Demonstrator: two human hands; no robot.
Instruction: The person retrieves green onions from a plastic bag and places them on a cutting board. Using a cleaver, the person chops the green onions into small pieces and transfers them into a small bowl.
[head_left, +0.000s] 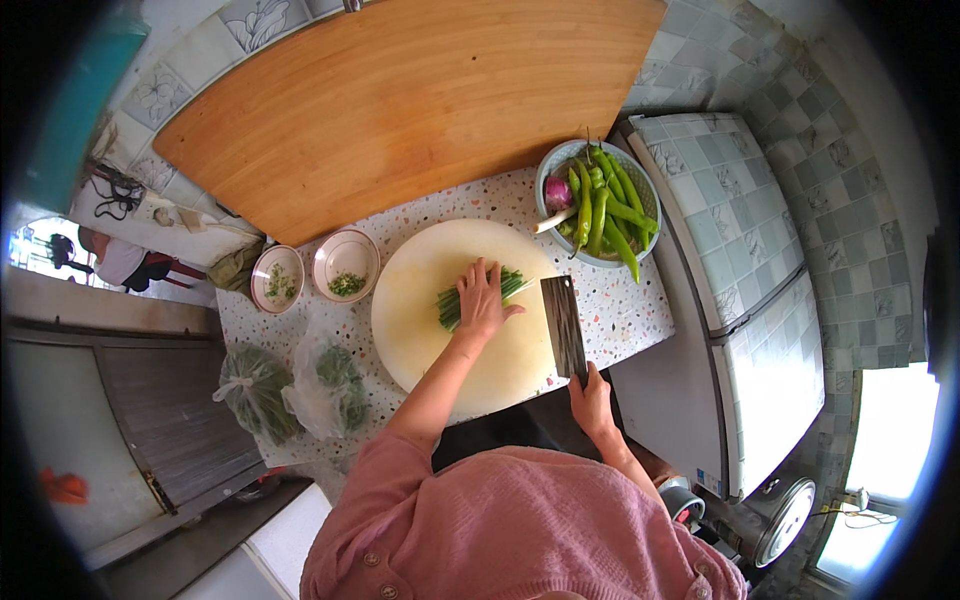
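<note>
A bunch of cut green stalks (451, 307), perhaps chives or scallions, lies on a round, pale chopping board (409, 270). My left hand (481, 300) rests over the bunch and holds it against the board, fingers spread and thumb out to the right. The palm hides the bunch's middle; pale stalk ends show on the right. In my right hand (591, 394) is the handle of a cleaver (564, 326). Its broad dark blade points away from me over the board's right edge, apart from the greens.
Two bowls (346, 259) (276, 270) with chopped greens stand left of the board, beyond bagged leafy greens (341, 386) (259, 394). A basket (550, 157) of green peppers (600, 214) and a purple onion (557, 193) stands back right. A wooden panel (420, 90) leans behind; a refrigerator (667, 375) borders the right.
</note>
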